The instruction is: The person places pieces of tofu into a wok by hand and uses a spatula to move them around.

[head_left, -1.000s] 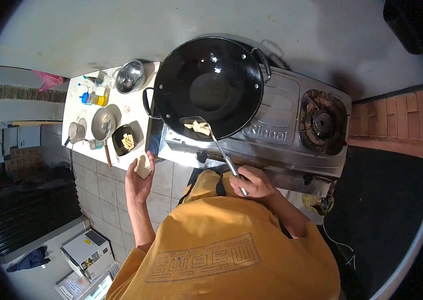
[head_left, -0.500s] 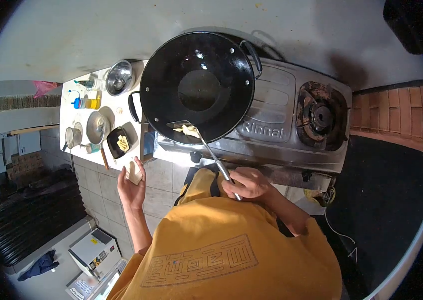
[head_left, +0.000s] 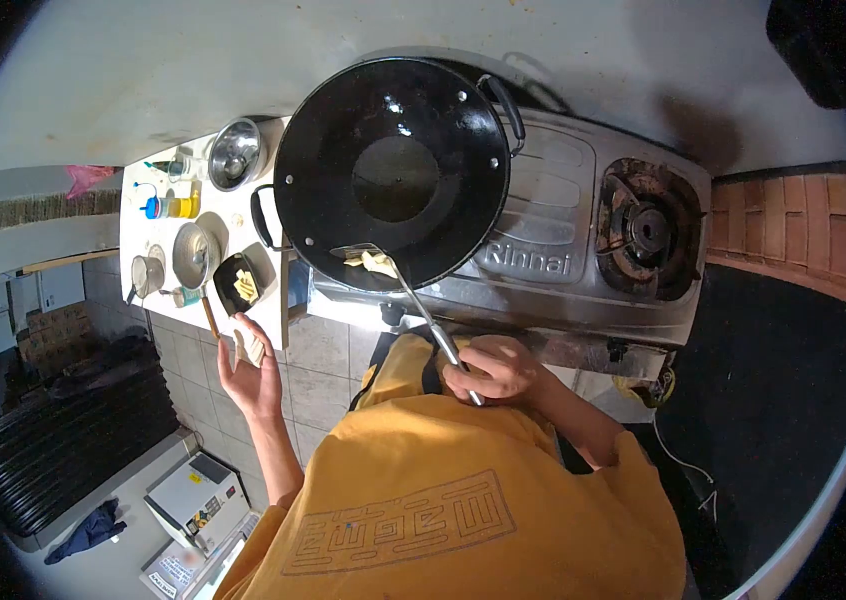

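My right hand (head_left: 491, 370) is closed around the metal handle of a spatula (head_left: 427, 312). The spatula's head lies inside the black wok (head_left: 323, 170), near its front rim, with pale yellow pieces of food (head_left: 377, 262) on it. On the left, my left hand (head_left: 255, 382) is curled around a pale cream-coloured piece (head_left: 249, 347) whose kind I cannot make out. Just beyond these fingers, a black square dish (head_left: 233, 270) on the white table holds similar pale yellow pieces (head_left: 244, 286).
A Rinnai gas stove (head_left: 548, 200) carries the wok, with a bare burner (head_left: 648, 232) at right. On the white table (head_left: 268, 325) stand a metal bowl (head_left: 236, 155), a pan (head_left: 191, 255), a strainer (head_left: 147, 275) and a yellow bottle (head_left: 183, 207). The wall runs behind.
My left hand has shifted slightly left and up toward the table edge, with the pale piece still in its fingers. The right hand and spatula have barely moved.
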Available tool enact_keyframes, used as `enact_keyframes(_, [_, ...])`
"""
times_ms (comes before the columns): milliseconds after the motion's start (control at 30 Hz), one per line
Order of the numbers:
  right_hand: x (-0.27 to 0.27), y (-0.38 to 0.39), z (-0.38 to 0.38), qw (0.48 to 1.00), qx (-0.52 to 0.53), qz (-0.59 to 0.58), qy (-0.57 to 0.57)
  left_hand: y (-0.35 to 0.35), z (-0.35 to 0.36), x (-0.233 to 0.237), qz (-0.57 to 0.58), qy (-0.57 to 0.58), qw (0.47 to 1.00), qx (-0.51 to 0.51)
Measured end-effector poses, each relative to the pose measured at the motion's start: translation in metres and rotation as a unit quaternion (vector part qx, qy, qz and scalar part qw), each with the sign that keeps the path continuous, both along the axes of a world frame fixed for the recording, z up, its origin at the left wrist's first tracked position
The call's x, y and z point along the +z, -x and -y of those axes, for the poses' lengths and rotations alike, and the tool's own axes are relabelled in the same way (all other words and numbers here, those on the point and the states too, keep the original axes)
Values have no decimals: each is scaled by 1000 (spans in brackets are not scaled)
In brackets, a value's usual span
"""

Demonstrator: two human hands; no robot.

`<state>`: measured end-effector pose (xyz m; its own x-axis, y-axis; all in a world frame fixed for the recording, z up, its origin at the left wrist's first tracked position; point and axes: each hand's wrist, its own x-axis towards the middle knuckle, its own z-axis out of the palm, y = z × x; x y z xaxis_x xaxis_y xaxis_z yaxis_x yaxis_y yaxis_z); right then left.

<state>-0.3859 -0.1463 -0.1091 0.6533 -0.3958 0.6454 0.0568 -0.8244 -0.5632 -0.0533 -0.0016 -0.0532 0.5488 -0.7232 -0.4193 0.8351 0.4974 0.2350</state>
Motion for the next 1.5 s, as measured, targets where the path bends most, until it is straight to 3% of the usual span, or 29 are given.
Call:
enact_keyframes(333, [4,0,6,1000,16,19,-19,-1,-3,-3,-23,8,1000,16])
enact_keyframes(567, [18,11,12,996,46,-73,-23,4,3,-5,54,-40,998,-10])
enact_keyframes(700, [24,13,13,995,40,-90,-5,9,10,-10,10,-29,1000,7])
enact_keyframes(833, [27,12,11,996,19,-81,-40,12,10,-13,15,-30,999,-15])
enact_keyframes(1033, [38,7,12,981,-23,-77,-179,12,4,-20,15,-28,999,5])
enact_keyframes(1500, [65,-25,23,946,-89,-69,-303,11,-9,-21,26,-41,999,9])
